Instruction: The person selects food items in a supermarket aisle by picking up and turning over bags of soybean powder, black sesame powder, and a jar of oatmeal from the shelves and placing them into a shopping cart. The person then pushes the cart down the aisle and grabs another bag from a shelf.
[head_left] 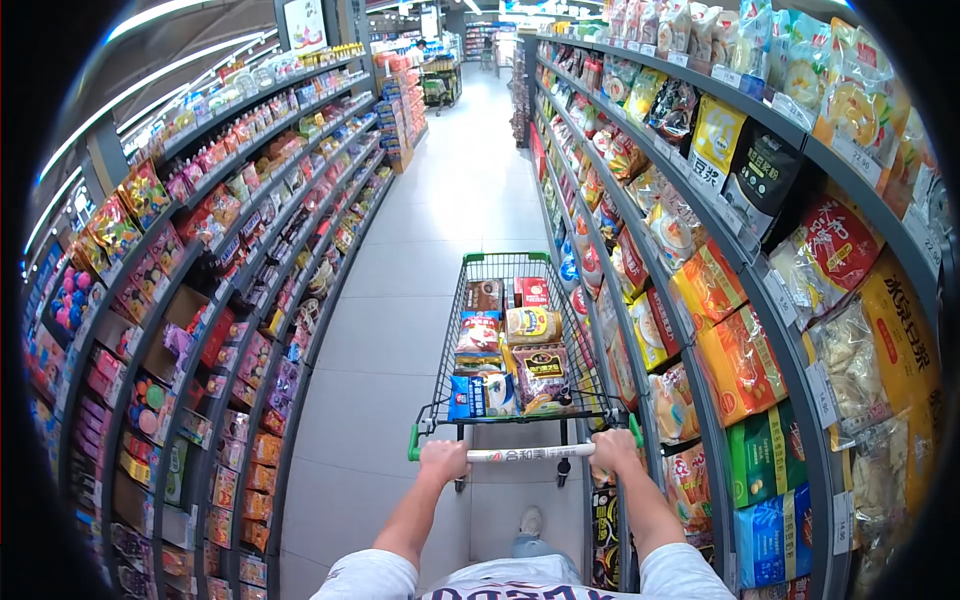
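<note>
Both hands grip the white handlebar (pixel 530 454) of a shopping cart (pixel 468 415) with green corner pieces. My left hand (pixel 444 460) is wrapped round the bar's left end, and my right hand (pixel 614 452) round its right end, close to the shelf. Inside the wire basket lie several packaged goods: a blue bag (pixel 467 397), a dark purple-brown bag (pixel 542 378), a jar-like yellow-labelled package (pixel 533 325), a red-and-white bag (pixel 479 330) and a red box (pixel 532 292).
Tall shelves of bagged foods (pixel 720 270) run along the right, near the cart's side. Shelves of sweets and small packs (pixel 230 230) line the left. Pale floor tiles (pixel 410 215) stretch ahead to a stacked display (pixel 400 110) and another cart (pixel 438 90).
</note>
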